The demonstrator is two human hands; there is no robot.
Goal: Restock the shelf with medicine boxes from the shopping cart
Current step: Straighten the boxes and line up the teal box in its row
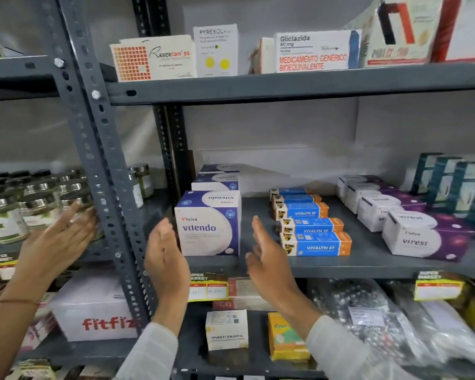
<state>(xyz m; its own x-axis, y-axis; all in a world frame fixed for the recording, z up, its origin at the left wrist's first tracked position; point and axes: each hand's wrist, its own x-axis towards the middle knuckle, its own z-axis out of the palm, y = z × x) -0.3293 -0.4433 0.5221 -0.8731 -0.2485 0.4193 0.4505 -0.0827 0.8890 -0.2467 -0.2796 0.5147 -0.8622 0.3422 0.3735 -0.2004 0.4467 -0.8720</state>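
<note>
A white and purple Vitendo box stands at the front edge of the grey middle shelf, with two more Vitendo boxes lined up behind it. My left hand is open just left of the front box, palm facing it, not touching. My right hand is open to the box's right, a short gap away, with nothing in it. Both wrists wear white sleeves. The shopping cart is out of view.
Blue and orange Vivalyn EF boxes and white Virest boxes fill the shelf to the right. Another person's hand with a thread bracelet reaches towards jars on the left rack. A grey upright post divides the racks. Boxes line the top shelf.
</note>
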